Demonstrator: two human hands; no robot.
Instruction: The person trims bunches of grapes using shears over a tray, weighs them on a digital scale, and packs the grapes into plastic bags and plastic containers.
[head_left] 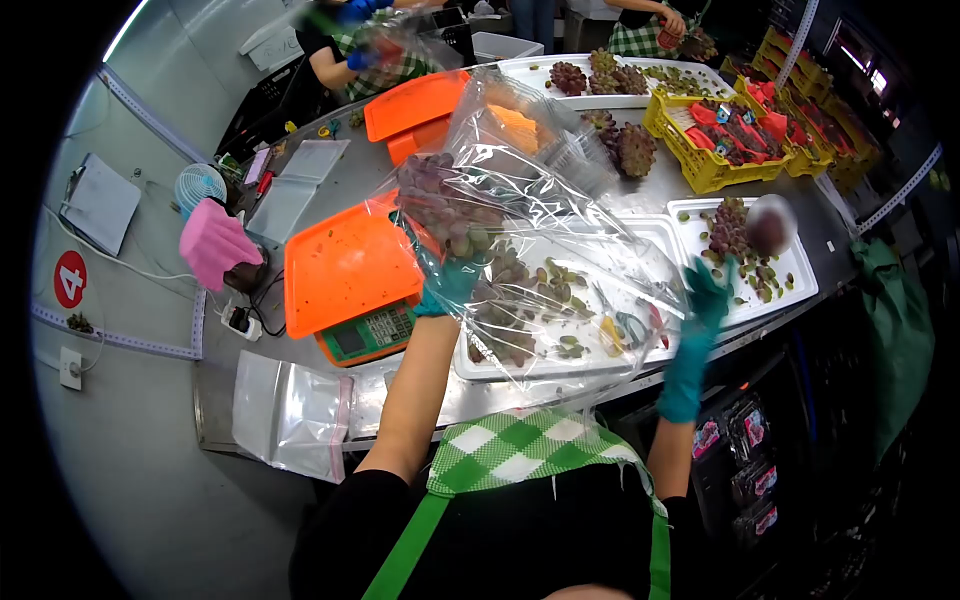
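A large clear plastic bag (pixel 560 200) with a bunch of dark grapes (pixel 450 205) at its left end spreads across the middle. My left hand (pixel 447 285), in a green glove, is closed round the bag just below the grapes. My right hand (pixel 708 295), gloved too, has its fingers spread at the bag's right edge. Beneath the bag lies a white tray (pixel 465 362) with grapes, loose berries and scissors (pixel 630 328). Left of my left hand stands an orange-topped scale (pixel 350 265). A blurred dark round thing (pixel 770 228) is over the right tray (pixel 800 275).
Another orange-topped scale (pixel 410 105) and a far white tray (pixel 640 100) stand at the back. A yellow basket (pixel 715 172) holds red-wrapped grapes. Flat plastic bags (pixel 290 410) lie at the front left edge. Co-workers' hands (pixel 672 22) show across the table.
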